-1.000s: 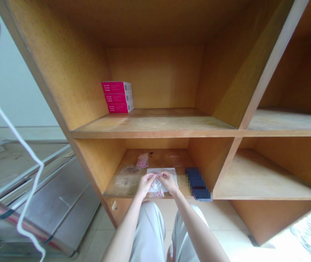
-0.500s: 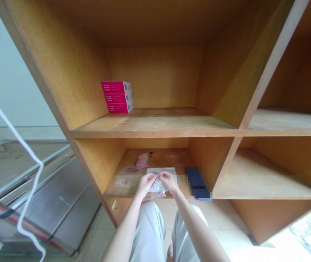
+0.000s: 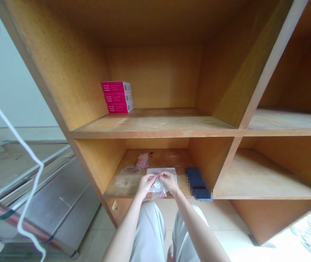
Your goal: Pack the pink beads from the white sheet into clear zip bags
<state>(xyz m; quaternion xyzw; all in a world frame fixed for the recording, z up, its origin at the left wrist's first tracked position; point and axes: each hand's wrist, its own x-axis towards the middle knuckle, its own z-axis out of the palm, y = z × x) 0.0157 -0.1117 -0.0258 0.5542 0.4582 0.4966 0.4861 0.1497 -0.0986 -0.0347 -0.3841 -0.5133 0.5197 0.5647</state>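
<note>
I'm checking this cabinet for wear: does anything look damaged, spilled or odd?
Yes: the lower shelf has a dark, blotchy patch left of the white sheet, unlike the plainer wood around it. No spill is visible.

Bag (image 3: 158, 184) clear, pieces (image 3: 162, 194) pink; sheet (image 3: 155, 170) white; boxes (image 3: 116, 98) magenta and white.

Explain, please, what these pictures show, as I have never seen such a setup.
No machine here: a camera worn on a person's head looks down at their bare left hand and right hand, which pinch a clear plastic bag of small pink pieces over a white sheet on the brown wooden lower shelf. At back left lies another clear plastic bag with similar pieces; to the right, a dark-blue item, partly pixelated. Three stacked pink boxes stand above.
</note>
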